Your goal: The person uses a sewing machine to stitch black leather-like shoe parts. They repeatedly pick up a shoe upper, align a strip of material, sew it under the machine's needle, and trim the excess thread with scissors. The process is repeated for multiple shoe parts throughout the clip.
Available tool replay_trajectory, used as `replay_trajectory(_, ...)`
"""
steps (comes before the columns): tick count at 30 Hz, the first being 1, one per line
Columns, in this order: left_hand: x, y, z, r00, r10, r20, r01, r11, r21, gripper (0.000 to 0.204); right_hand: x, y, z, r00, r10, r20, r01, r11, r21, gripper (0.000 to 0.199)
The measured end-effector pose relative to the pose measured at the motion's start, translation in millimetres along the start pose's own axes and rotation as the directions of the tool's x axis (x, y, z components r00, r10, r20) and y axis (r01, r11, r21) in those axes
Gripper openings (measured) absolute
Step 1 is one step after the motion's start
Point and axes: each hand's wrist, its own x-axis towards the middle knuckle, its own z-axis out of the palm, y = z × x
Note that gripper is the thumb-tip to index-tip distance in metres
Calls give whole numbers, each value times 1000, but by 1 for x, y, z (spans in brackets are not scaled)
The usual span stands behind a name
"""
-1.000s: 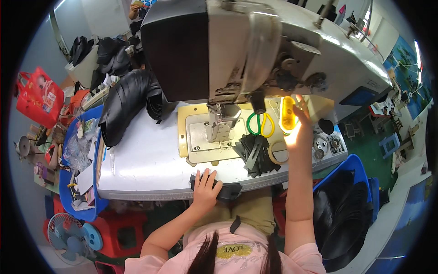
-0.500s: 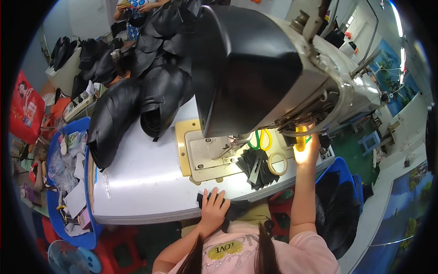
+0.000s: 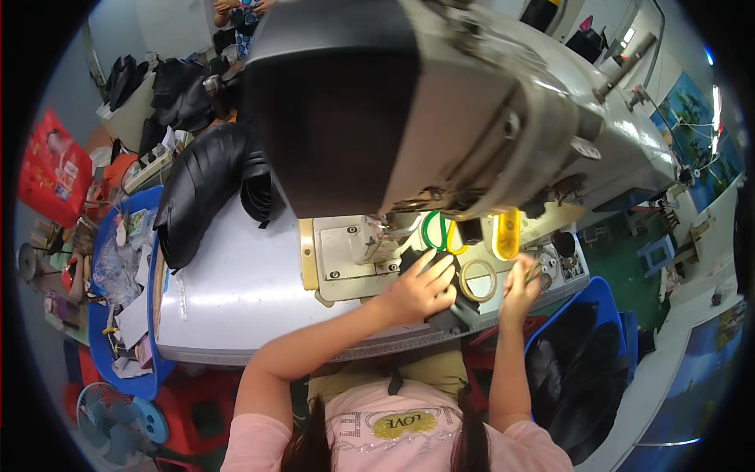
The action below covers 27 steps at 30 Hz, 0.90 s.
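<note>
My left hand [image 3: 421, 291] reaches across the table, its fingers spread on a bundle of black strips [image 3: 456, 318] beside the sewing machine's bed [image 3: 338, 248]. My right hand [image 3: 519, 291] is closed, right of a beige tape roll [image 3: 492, 289]. Something small and dark shows at its fingers, too blurred to name. Behind my left hand lie looped handles, one green [image 3: 425, 234] and one yellow [image 3: 462, 247]. The machine head [image 3: 464, 118] hangs over the far part of the table. A glowing yellow lamp [image 3: 507, 234] shines just beyond my right hand.
Black shoe-upper-like pieces [image 3: 200, 197] are piled at the table's far left. A blue bin [image 3: 165, 370] with plastic and scraps stands left, another blue bin [image 3: 602, 295] with black pieces right. A fan [image 3: 110, 417] stands lower left. Another person [image 3: 245, 20] works at the back.
My left hand has gone from the table's front edge right to the black strips. My right hand has come back from the lamp toward me. The view has shifted; the black piece at the edge is gone.
</note>
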Motion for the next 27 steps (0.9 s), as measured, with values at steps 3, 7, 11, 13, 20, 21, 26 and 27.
replay_trajectory(3, 6, -21, 25, 965, -82, 249, 53, 991, 121, 28, -33, 15, -18, 987, -71, 145, 133, 869, -476, 3)
replay_trajectory(7, 8, -20, 16, 739, -308, 599, 351, 935, 48, 67, -54, 24, -29, 925, -194, 327, 348, 775, -527, 20)
replay_trajectory(11, 0, -14, 13, 800, -332, 499, 360, 932, 44, 66, -51, 39, -33, 896, -253, 365, 437, 655, -616, 24)
replay_trajectory(13, 0, -7, -2, 812, -348, 468, 367, 929, 53, 64, -45, 43, -32, 905, -230, 358, 417, 641, -644, 22)
replay_trajectory(20, -86, 78, -65, 809, -588, -5, 580, 800, -154, 26, -32, 40, -33, 898, -169, 407, 394, 721, -570, 24)
replay_trajectory(21, -108, 94, -70, 777, -628, -51, 610, 771, -184, 20, -30, 36, -38, 898, -157, 412, 377, 758, -532, 26)
replay_trajectory(26, -271, 179, -92, 242, -968, 66, 963, 248, 107, 15, -3, 35, -36, 890, -254, 380, 379, 875, -301, 14)
replay_trajectory(27, -314, 203, -87, 115, -988, 101, 959, 137, 250, 31, 5, 32, -28, 927, -102, 361, 180, 965, -189, 14)
